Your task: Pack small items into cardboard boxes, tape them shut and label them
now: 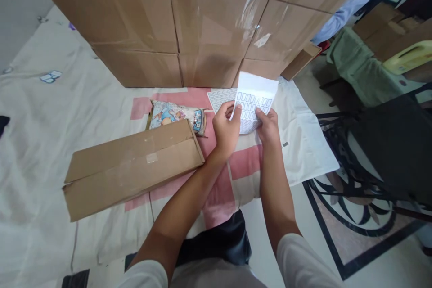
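Head view: fingers of left hand [227,129] and right hand [268,127] pinch the label sheet [255,93] by its lower edge, above the far edge of the blanket [50,144]. Sheet judged light, limp, tear-prone; hold both lower corners.

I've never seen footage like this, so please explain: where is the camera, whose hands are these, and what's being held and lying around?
This is one picture from a camera worn on a person's head, looking down at their own bare hands. The left hand and right hand together hold up a label sheet. On the pink and cream cloth lie a flat cardboard box, a colourful packet and a second label sheet, in front of stacked cartons.
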The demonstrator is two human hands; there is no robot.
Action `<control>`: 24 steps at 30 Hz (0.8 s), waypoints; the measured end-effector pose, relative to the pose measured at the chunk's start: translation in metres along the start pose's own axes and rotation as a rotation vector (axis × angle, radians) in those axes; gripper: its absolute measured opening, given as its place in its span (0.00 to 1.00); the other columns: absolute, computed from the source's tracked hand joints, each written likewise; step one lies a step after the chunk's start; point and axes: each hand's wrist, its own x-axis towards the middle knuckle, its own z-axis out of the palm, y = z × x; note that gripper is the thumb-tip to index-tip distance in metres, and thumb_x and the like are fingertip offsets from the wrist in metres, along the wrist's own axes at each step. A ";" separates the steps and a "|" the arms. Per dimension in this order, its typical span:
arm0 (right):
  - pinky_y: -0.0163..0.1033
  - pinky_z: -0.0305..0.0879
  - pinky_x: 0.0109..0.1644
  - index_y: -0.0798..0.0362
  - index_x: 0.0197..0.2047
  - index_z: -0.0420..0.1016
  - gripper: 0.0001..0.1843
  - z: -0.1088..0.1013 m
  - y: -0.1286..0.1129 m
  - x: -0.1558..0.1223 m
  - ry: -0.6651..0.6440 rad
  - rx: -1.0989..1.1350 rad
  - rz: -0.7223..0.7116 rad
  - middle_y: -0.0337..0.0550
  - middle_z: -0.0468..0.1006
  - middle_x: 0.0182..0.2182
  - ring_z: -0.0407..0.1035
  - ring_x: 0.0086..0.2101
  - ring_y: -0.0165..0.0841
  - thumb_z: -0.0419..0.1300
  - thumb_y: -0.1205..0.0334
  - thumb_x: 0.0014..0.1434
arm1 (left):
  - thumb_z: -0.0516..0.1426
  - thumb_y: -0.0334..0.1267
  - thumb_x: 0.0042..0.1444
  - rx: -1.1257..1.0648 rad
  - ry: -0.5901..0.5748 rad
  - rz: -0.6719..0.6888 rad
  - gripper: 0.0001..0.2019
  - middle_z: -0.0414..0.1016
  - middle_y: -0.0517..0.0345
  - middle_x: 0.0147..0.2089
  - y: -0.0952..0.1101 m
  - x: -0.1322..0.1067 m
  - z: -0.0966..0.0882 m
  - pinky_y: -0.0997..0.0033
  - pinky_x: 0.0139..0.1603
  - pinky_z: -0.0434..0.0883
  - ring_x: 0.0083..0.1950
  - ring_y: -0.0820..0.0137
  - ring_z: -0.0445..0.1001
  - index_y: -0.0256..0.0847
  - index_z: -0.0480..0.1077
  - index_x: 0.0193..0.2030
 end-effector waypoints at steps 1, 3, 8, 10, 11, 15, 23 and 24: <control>0.55 0.81 0.55 0.49 0.40 0.82 0.23 -0.002 -0.001 -0.001 -0.005 -0.024 -0.009 0.43 0.88 0.37 0.83 0.47 0.47 0.79 0.44 0.49 | 0.63 0.41 0.65 -0.012 0.012 -0.004 0.07 0.86 0.53 0.44 0.004 0.003 -0.002 0.67 0.50 0.79 0.48 0.65 0.84 0.41 0.78 0.46; 0.54 0.82 0.53 0.49 0.42 0.83 0.22 -0.005 -0.003 -0.002 -0.010 -0.061 -0.025 0.42 0.88 0.37 0.83 0.45 0.46 0.78 0.44 0.50 | 0.63 0.39 0.63 -0.031 0.026 -0.020 0.06 0.86 0.54 0.42 0.011 0.010 -0.007 0.68 0.48 0.79 0.45 0.66 0.84 0.41 0.79 0.44; 0.52 0.83 0.51 0.49 0.44 0.84 0.22 -0.008 -0.002 -0.003 -0.019 -0.122 -0.054 0.41 0.88 0.38 0.84 0.41 0.42 0.77 0.44 0.53 | 0.67 0.38 0.58 -0.041 -0.019 -0.082 0.07 0.84 0.57 0.35 0.013 0.024 -0.017 0.69 0.43 0.79 0.38 0.68 0.83 0.40 0.79 0.41; 0.52 0.83 0.49 0.49 0.44 0.84 0.23 -0.008 0.000 -0.003 -0.025 -0.146 -0.062 0.42 0.88 0.38 0.83 0.40 0.42 0.77 0.43 0.53 | 0.67 0.37 0.57 -0.016 -0.031 -0.057 0.06 0.84 0.57 0.36 0.011 0.026 -0.019 0.70 0.42 0.78 0.39 0.68 0.83 0.41 0.78 0.40; 0.52 0.83 0.49 0.50 0.44 0.84 0.23 -0.008 0.000 -0.003 -0.024 -0.155 -0.067 0.42 0.88 0.38 0.83 0.40 0.42 0.77 0.43 0.53 | 0.66 0.35 0.58 0.001 -0.031 -0.040 0.04 0.84 0.57 0.37 0.010 0.027 -0.019 0.70 0.43 0.78 0.40 0.68 0.83 0.41 0.78 0.40; 0.52 0.82 0.49 0.50 0.42 0.83 0.23 -0.005 0.002 -0.003 0.039 -0.160 -0.115 0.43 0.87 0.39 0.82 0.41 0.42 0.76 0.42 0.54 | 0.65 0.35 0.59 0.000 -0.075 -0.073 0.05 0.84 0.58 0.37 0.006 0.026 -0.017 0.68 0.47 0.78 0.41 0.68 0.83 0.42 0.78 0.43; 0.52 0.82 0.51 0.51 0.40 0.82 0.21 -0.001 0.002 -0.002 0.120 -0.166 -0.196 0.43 0.86 0.37 0.81 0.38 0.40 0.75 0.43 0.56 | 0.64 0.34 0.56 -0.029 -0.085 -0.118 0.05 0.83 0.59 0.33 0.002 0.025 -0.015 0.69 0.44 0.77 0.38 0.68 0.82 0.41 0.79 0.40; 0.53 0.82 0.51 0.51 0.40 0.82 0.21 -0.001 0.002 -0.002 0.132 -0.154 -0.203 0.43 0.86 0.38 0.81 0.38 0.39 0.75 0.43 0.55 | 0.64 0.34 0.56 -0.033 -0.099 -0.133 0.05 0.82 0.60 0.32 0.002 0.024 -0.015 0.69 0.44 0.77 0.38 0.68 0.82 0.41 0.80 0.40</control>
